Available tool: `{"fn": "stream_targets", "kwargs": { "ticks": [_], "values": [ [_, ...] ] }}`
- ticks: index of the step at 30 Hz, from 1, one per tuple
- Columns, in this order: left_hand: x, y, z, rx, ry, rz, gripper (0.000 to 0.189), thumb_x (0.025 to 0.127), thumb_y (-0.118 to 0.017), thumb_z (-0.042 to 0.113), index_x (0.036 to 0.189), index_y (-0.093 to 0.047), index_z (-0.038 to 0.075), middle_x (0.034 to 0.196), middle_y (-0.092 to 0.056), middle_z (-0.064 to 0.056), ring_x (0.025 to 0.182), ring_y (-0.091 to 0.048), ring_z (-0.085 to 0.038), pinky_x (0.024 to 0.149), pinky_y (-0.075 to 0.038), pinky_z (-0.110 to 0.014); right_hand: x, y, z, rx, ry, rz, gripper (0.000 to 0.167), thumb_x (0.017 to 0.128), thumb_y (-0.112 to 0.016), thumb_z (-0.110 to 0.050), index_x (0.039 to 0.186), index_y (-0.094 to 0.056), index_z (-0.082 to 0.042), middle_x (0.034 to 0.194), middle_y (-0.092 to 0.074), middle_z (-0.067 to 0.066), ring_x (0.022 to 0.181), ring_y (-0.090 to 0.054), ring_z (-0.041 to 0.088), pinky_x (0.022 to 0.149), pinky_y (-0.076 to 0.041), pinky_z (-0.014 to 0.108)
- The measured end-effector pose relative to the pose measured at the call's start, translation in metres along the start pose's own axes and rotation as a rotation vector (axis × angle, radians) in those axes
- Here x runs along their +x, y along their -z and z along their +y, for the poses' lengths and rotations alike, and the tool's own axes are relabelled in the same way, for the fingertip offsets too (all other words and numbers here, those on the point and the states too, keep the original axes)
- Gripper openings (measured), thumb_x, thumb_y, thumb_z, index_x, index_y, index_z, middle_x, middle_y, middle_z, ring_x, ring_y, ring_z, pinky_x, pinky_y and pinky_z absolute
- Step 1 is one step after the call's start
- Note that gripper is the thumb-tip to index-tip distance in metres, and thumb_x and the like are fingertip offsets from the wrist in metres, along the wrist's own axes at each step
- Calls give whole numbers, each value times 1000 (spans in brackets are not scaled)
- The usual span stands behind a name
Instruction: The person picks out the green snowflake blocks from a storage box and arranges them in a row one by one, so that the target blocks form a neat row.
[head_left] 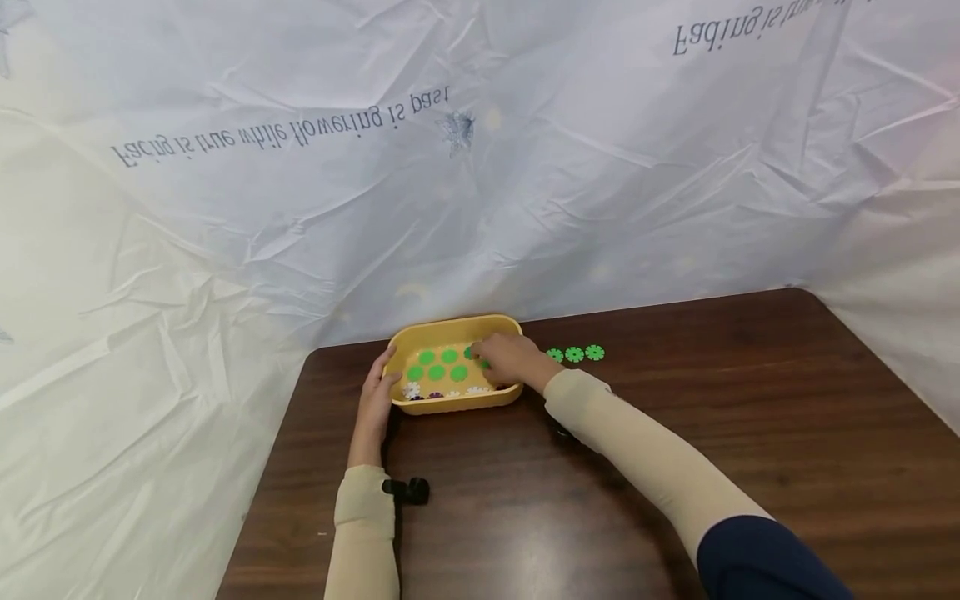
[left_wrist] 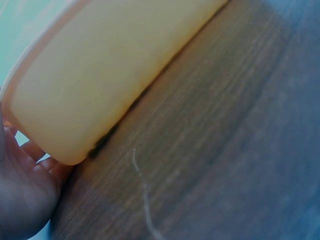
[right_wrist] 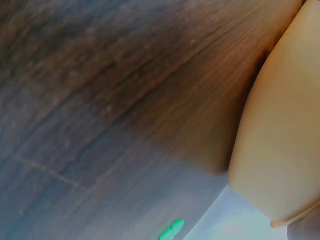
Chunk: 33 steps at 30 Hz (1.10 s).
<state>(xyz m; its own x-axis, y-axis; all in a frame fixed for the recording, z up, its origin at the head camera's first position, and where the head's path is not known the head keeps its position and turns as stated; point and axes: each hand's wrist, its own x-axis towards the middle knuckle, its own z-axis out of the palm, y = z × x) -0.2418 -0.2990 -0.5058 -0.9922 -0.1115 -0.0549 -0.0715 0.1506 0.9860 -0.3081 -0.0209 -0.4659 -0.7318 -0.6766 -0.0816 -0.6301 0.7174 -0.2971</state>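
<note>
A yellow plastic tray [head_left: 456, 406] stands at the table's back edge. My left hand [head_left: 374, 398] grips its left end, with the thumb at the rim and the fingers around the outer wall. In the left wrist view, that hand [left_wrist: 25, 187] is at the tray's rounded corner. My right hand [head_left: 508, 357] reaches over the tray's right end, fingers bent down among green flower-shaped discs [head_left: 437, 372]. I cannot tell whether its fingertips pinch one. The green discs lie in two rows inside. White flower discs [head_left: 411, 389] and dark purple ones [head_left: 436, 395] sit along the near wall.
Three green flower discs [head_left: 574, 354] lie in a row on the brown wooden table [head_left: 675, 400], right of the tray. Behind the table hangs a pale printed cloth [head_left: 420, 208]. A black wrist camera [head_left: 408, 491] is strapped to the left sleeve.
</note>
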Motion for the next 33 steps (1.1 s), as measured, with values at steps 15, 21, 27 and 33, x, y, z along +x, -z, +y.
{"fn": "stream_targets", "kwargs": {
  "ticks": [15, 21, 27, 33],
  "values": [
    [10, -3, 3, 14, -20, 14, 55, 110, -44, 13, 165, -40, 18, 174, -25, -3, 160, -15, -27, 126, -15, -52, 0, 15, 8, 73, 56, 43, 32, 101, -60, -11, 131, -69, -6, 132, -63, 11, 92, -55, 18, 74, -45, 34],
    [-6, -7, 32, 1, 8, -12, 57, 109, -44, 5, 165, -37, 8, 174, -23, -10, 161, -14, -32, 126, -15, -54, -1, 18, 12, 151, 92, 76, 37, 102, -62, -12, 138, -67, -2, 137, -63, 14, 115, -62, 25, 95, -52, 41],
    [-13, -7, 31, 1, 3, -15, 57, 108, -46, 7, 165, -37, 7, 174, -22, -13, 160, -15, -34, 126, -17, -55, -7, 26, 9, 187, 147, 123, 35, 100, -67, -10, 132, -70, 4, 130, -67, 17, 121, -63, 32, 101, -52, 46],
    [-17, -4, 28, 7, 4, -10, 57, 108, -46, 6, 164, -37, 6, 174, -22, -13, 160, -14, -34, 126, -16, -56, -23, 37, 8, 136, 174, 110, 37, 99, -69, -11, 133, -70, 2, 133, -67, 16, 124, -63, 33, 103, -51, 47]
  ]
}}
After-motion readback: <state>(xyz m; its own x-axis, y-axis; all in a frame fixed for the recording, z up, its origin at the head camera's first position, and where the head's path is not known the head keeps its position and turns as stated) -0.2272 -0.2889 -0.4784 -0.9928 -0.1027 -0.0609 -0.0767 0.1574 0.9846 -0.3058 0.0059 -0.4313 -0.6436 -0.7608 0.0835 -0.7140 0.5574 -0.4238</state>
